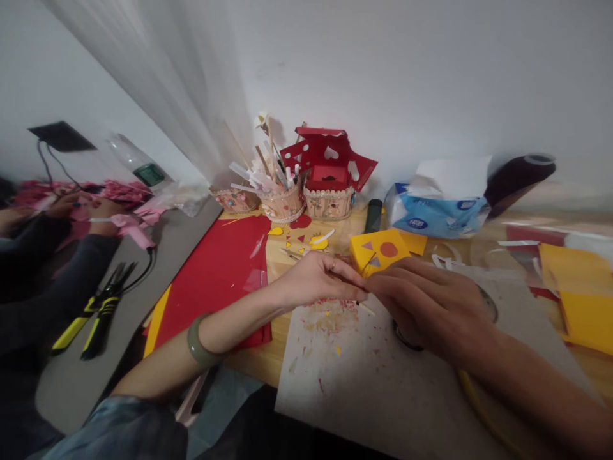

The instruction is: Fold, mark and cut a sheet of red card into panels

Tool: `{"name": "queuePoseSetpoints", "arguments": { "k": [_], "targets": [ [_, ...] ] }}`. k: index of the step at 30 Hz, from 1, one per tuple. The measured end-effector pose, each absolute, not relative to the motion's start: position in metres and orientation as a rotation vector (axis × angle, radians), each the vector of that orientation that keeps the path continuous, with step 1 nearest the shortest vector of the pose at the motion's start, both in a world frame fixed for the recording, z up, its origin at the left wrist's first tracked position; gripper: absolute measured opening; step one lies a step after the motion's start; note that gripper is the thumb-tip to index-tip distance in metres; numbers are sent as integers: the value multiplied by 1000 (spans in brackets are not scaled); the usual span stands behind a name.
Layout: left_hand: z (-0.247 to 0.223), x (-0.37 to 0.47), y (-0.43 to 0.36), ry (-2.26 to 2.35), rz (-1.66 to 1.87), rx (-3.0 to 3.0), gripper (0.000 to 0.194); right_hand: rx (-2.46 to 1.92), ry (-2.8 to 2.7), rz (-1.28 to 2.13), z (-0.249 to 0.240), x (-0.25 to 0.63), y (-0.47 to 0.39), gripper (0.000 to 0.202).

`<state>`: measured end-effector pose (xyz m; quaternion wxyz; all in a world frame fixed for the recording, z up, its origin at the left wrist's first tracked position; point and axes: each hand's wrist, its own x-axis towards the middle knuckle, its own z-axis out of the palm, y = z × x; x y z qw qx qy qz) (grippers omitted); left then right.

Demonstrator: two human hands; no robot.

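A yellow, box-shaped paper piece with two greyish triangles and a brownish-orange circle on its face [380, 252] stands just beyond the meeting fingertips of both hands, partly covered by the right fingers. The left hand [318, 280], its fingers bunched and curled toward the thumb, meets the right hand [433, 300], whose fingers stretch flat and bent over; whether either grips anything small cannot be told. Under them lies a pale grey board [330, 399] littered with red and yellow scraps [328, 319]. Beyond the left hand are small yellow and red paper cut-outs [301, 222]; to its left, smooth red paper sheets [218, 271]. Beyond the right hand sit a dark green cylinder [373, 216] and a blue-and-white tissue pack [435, 214]. Farther beyond the left hand stands an opened red paper box with heart-shaped cutouts [330, 174]. Well left of it are yellow-and-black pliers [103, 313] and another person's hands [103, 209].
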<state>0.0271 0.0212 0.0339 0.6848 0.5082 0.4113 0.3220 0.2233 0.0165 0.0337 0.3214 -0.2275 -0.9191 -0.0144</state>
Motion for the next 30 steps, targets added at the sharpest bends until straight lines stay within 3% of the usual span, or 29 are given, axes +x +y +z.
{"name": "queuePoseSetpoints", "arguments": {
  "k": [4, 8, 11, 21, 30],
  "targets": [
    [34, 26, 20, 916, 735, 1137, 21, -715, -2317, 190, 37, 216, 16, 10],
    [35, 25, 18, 882, 760, 1129, 21, -846, -2222, 783, 44, 212, 16, 26],
    [37, 26, 18, 860, 775, 1116, 20, -835, -2238, 1030, 47, 213, 18, 26],
    [36, 28, 20, 885, 858, 1075, 32, -957, -2080, 1094, 43, 211, 19, 7],
    [36, 28, 20, 843, 896, 1132, 28, -1019, -2103, 1065, 48, 210, 18, 15]
  ]
}}
